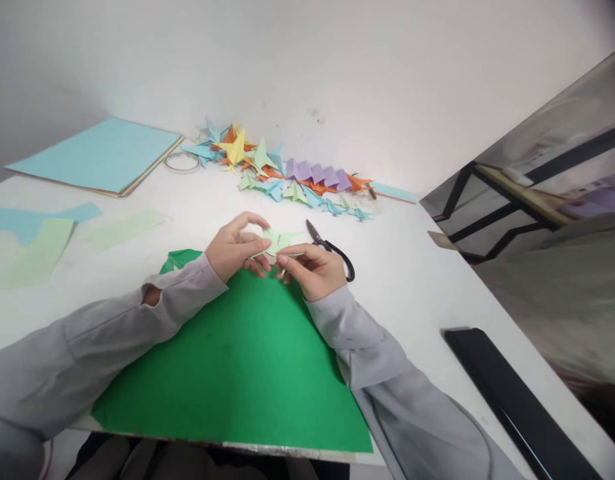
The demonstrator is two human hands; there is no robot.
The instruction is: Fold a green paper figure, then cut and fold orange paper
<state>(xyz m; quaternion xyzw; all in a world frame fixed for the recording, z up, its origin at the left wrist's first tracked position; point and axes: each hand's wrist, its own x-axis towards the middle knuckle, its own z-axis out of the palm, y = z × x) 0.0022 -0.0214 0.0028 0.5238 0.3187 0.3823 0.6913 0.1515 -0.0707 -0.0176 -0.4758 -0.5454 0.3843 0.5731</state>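
Observation:
Between my two hands is a small piece of pale green folded paper [281, 239], held above the far part of a green sheet [237, 360]. My left hand [239, 245] pinches its left side between thumb and fingers. At its lower right edge, my right hand [315, 269] grips it with thumb and forefinger, the other fingers curled under. Just behind my right hand lies a pair of black scissors [332, 248], partly hidden by that hand. Fingers cover some of the paper, so its full shape does not show.
Folded paper stars and birds [236, 148] and a purple pleated strip [317, 175] line the wall. A stack of blue sheets [102, 157] and a tape roll [182, 162] lie back left. Paper scraps [42, 253] are at left; a long black object [512, 400] lies right.

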